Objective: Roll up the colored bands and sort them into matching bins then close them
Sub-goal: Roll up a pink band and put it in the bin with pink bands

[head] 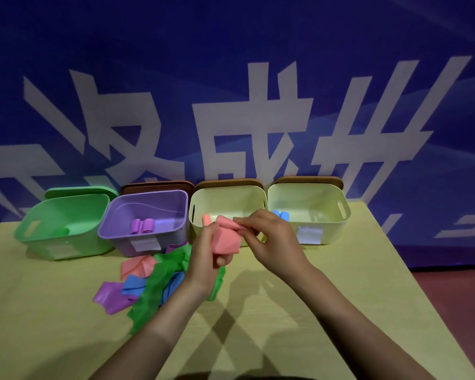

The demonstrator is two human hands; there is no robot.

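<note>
Both hands hold a pink band [226, 238] above the table in front of the bins. My left hand [206, 256] grips its lower part, and my right hand [269, 237] pinches its top edge. A heap of loose bands lies on the table: green [159, 286], blue [133, 286], purple [110, 296] and pink [137, 266]. In a row behind stand a green bin [63, 223], a purple bin [146, 223] holding rolled purple bands [143, 225], a cream bin [228, 198] with a pink roll [206, 219], and a second cream bin [310, 209] with blue rolls [281, 215].
Lids lean behind the bins: a green lid [80, 191] and brown lids [157, 185], [228, 182], [307, 179]. The yellow table [340, 283] ends at right over a red floor [455, 303]. A blue banner with white characters [231, 78] fills the background.
</note>
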